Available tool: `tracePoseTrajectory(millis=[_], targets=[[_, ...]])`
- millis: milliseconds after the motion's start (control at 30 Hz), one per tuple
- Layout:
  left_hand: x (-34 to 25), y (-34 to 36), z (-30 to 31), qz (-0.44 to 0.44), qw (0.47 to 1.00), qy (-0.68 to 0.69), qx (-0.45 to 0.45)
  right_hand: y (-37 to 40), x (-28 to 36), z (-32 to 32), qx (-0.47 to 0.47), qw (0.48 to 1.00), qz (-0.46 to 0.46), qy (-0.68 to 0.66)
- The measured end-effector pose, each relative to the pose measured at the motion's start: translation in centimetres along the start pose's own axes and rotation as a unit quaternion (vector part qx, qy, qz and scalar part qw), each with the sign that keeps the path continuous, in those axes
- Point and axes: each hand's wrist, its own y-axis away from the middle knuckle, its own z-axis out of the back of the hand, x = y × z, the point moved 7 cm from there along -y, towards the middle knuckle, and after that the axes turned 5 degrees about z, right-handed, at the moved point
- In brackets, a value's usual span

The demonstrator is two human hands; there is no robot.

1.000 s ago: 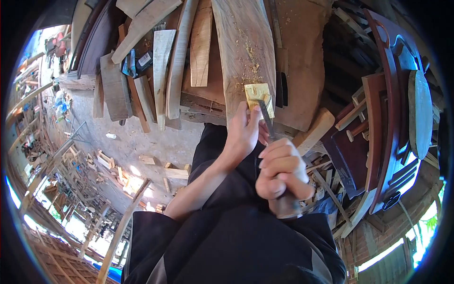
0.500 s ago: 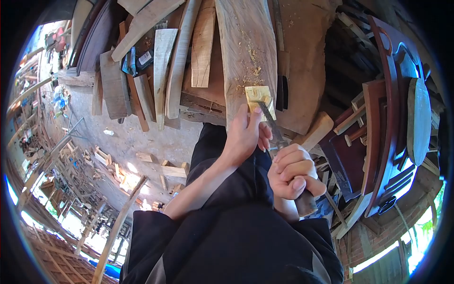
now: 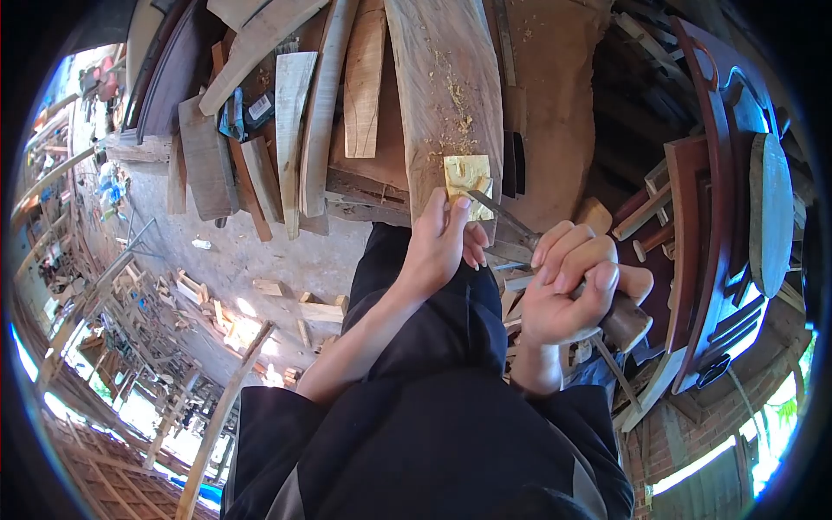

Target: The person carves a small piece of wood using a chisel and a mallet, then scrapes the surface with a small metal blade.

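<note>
My right hand (image 3: 576, 282) is wrapped round the wooden handle of a chisel (image 3: 511, 222), whose butt sticks out past the fist at the lower right. The blade slants up and left, its tip at a small yellow carved block (image 3: 466, 169). My left hand (image 3: 440, 236) pinches the lower left of that block beside the blade, thumb and index finger near the tip. Under the block lies a long wooden plank (image 3: 446, 78) with shavings scattered along it.
Several curved wood pieces (image 3: 295, 121) lie left of the plank. A broad brown slab (image 3: 555, 113) is on its right. Dark red furniture parts (image 3: 693, 225) stand at the right. Offcuts (image 3: 321, 310) lie on the floor at the left.
My right hand has swung right and up with the chisel handle, so the blade lies at a flatter slant. My left hand stays at the block, shifted slightly left.
</note>
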Motion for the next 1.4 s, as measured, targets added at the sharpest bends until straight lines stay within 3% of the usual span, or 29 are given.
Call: tracePoseTrajectory(millis=[133,267,500,667,733,767,833,933,1000,1100,1333,1400], targets=[[-0.1,0.1,0.2,-0.049,0.997,-0.06,-0.01,0.4,-0.3,-1.0,-0.011,0.999,-0.023,0.038],[0.2,-0.1,0.5,0.0,1.0,-0.021,0.015,1.9,-0.5,-1.1,-0.031,0.998,0.039,0.031],[0.4,0.2,-0.3,-0.059,0.996,-0.062,-0.031,3.7,0.4,-2.1,0.006,0.986,0.148,0.079],[0.0,0.3,-0.3,-0.075,0.994,-0.079,-0.028,5.3,0.8,-2.4,-0.023,0.978,0.2,0.062],[0.4,0.0,-0.6,-0.064,0.998,-0.029,-0.002,6.8,1.5,-3.9,0.075,0.96,0.246,0.108],[0.4,0.0,-0.4,-0.066,0.997,-0.029,-0.002,7.3,1.4,-4.4,0.063,0.957,0.263,0.104],[0.3,0.2,-0.2,-0.013,1.0,0.001,0.018,7.8,1.5,-4.7,0.1,0.956,0.25,0.119],[0.6,-0.1,0.2,-0.038,0.999,-0.009,-0.004,6.3,1.3,-3.6,0.101,0.97,0.202,0.088],[0.4,-0.1,0.3,-0.052,0.998,0.016,0.019,4.7,1.0,-1.8,0.012,0.988,0.154,-0.002],[0.5,-0.2,0.3,-0.016,0.999,0.026,0.033,3.8,0.4,-0.7,-0.023,0.989,0.13,-0.059],[0.8,-0.1,0.6,-0.022,0.999,0.014,0.02,6.2,1.1,-3.5,0.189,0.957,0.221,-0.003],[0.9,-0.2,0.9,-0.024,0.999,0.015,0.025,7.0,1.3,-4.6,0.199,0.95,0.236,0.051]])
